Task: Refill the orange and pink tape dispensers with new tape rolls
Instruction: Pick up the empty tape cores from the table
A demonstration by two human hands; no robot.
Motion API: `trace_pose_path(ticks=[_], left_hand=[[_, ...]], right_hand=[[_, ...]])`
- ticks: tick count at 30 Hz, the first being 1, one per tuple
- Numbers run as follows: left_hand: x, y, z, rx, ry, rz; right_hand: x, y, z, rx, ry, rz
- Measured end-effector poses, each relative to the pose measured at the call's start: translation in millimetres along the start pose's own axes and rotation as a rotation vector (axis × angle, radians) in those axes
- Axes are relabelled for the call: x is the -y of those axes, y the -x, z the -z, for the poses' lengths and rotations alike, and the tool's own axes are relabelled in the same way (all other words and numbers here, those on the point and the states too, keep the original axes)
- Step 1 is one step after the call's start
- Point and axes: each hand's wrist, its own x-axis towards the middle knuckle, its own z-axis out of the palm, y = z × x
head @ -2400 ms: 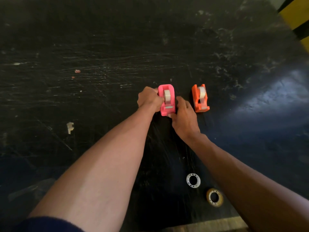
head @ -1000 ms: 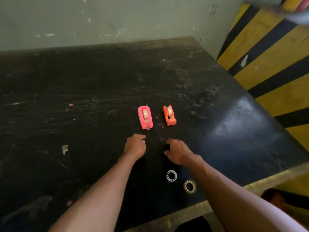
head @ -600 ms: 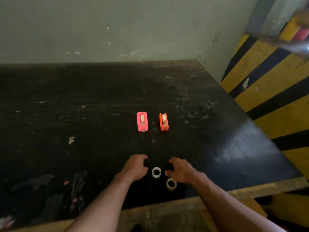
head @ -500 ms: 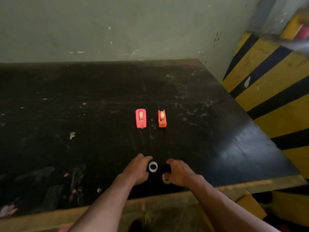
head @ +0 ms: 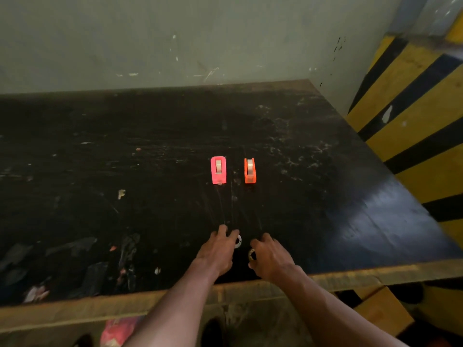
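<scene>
The pink tape dispenser (head: 218, 170) and the orange tape dispenser (head: 250, 170) stand side by side mid-table, each with a pale roll in it. Both hands are well short of them, near the front edge. My left hand (head: 217, 250) lies with fairly straight fingers over a white empty core (head: 238, 241), which is mostly hidden. My right hand (head: 269, 259) curls its thumb and fingers round a brownish empty core (head: 251, 254).
The black scratched table (head: 325, 196) has a worn wooden front edge (head: 350, 274). Scraps and dark debris (head: 100, 259) lie at the left front. A wall runs along the back; a yellow-and-black striped barrier (head: 413, 116) stands on the right.
Both hands left the pink dispenser and drew back to the front edge. They now sit on the two empty cores. The view pulled back and up.
</scene>
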Motion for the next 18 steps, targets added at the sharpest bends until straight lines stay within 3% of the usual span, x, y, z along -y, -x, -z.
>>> trace_pose_path(ticks=[4,8,13,18], left_hand=[[1.8,-17.2,12.3,0.090,-0.081,-0.070],[8.3,-34.8,26.3,0.076,-0.072,-0.101],[45.8,-52.6,77.8,-0.074,0.035,0.026],[110.3,-65.5,129.7,-0.228,0.066,0.154]], right_hand=[[-2.8,-15.1,13.7,-0.050,-0.012,-0.026],[1.4,-32.2,36.4,-0.066,-0.042,-0.073],[37.8,-67.5,68.6,-0.083,-0.064,-0.075],[107.7,-122.4,95.6,-0.123,-0.059,0.037]])
